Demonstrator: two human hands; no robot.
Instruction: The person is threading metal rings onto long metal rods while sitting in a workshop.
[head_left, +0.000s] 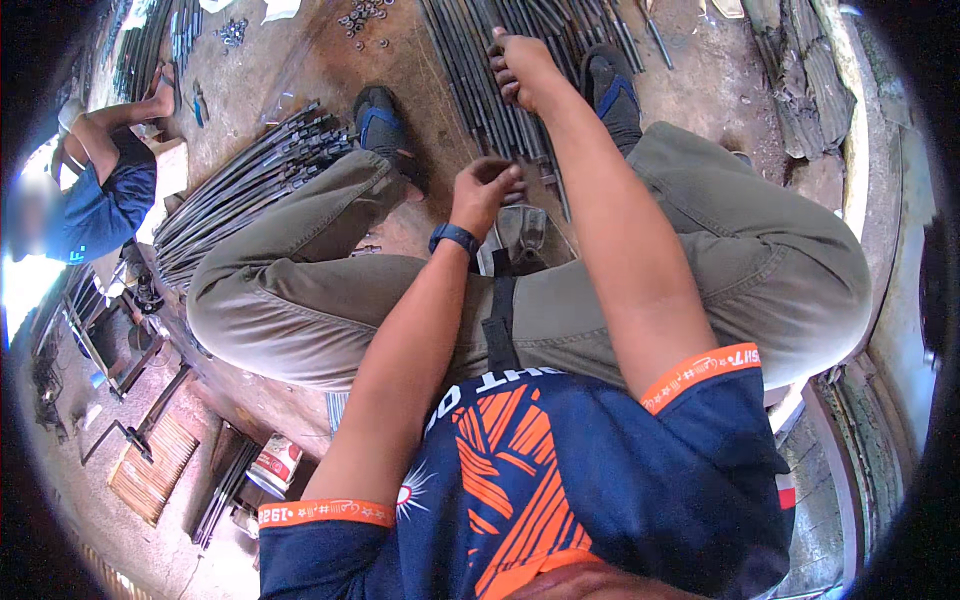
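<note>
My right hand [522, 72] reaches over a bundle of long dark metal rods [470, 75] on the floor ahead of me. Its fingers are curled around a rod, partly hidden by the hand. My left hand [487, 193], with a dark watch on the wrist, hovers near the rods' close ends. Thumb and fingers there are bent together; whatever they pinch, if anything, cannot be made out. Just below that hand, between my legs, a grey metal block [522, 232] stands on the floor.
More rods with thicker ends [255, 185] lie piled beside my left leg. Small metal nuts [365, 18] are scattered at the far side. A person in a blue shirt [110, 200] sits at the left, near pliers [199, 105]. Worn dark sheets [800, 80] lie far right.
</note>
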